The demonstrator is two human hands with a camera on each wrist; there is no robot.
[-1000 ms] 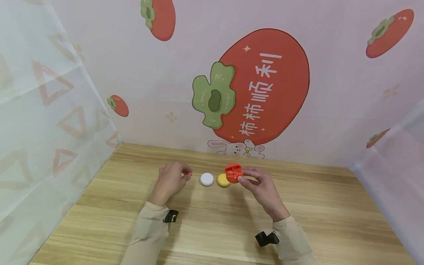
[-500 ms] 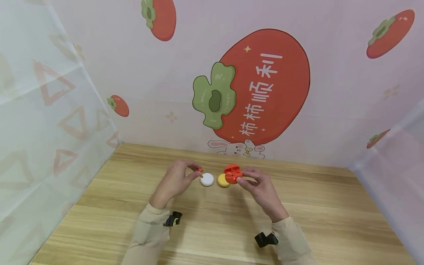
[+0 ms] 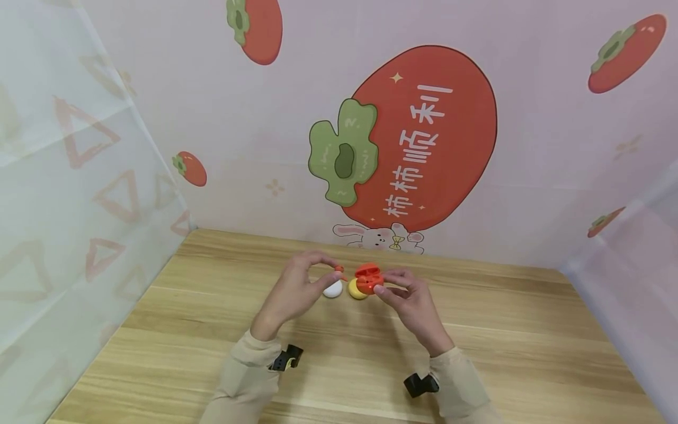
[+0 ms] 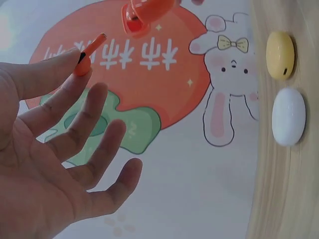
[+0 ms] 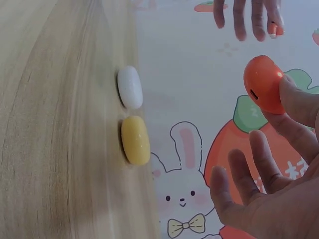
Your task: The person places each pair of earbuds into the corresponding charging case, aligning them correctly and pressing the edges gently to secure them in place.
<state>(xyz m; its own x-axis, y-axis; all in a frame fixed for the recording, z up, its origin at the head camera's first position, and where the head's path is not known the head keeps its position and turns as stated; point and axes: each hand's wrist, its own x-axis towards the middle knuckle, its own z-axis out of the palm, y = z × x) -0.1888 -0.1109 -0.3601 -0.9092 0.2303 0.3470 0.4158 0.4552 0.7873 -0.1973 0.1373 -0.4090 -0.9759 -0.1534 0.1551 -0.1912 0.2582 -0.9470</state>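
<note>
Between thumb and index finger, my left hand (image 3: 296,290) pinches an orange earbud (image 4: 85,60), its stem pointing toward the case. My right hand (image 3: 415,303) grips an orange earbud case (image 3: 370,281) by its side, held up off the table with the lid raised. In the right wrist view the rounded outside of this case (image 5: 263,83) faces the camera. The earbud is a short way left of the case, apart from it. Below the hands, a white rounded case (image 4: 288,117) and a yellow rounded case (image 4: 280,56) lie side by side on the table.
The wooden table (image 3: 339,365) runs back to a pale wall sheet (image 3: 238,200) printed with persimmons and a rabbit. Another sheet (image 3: 63,194) stands along the left edge. Black wrist straps (image 3: 421,385) show at the sleeves.
My left hand has moved right with the earbud, coming close to the orange case and over the white one. My right hand has shifted slightly left with its case.
</note>
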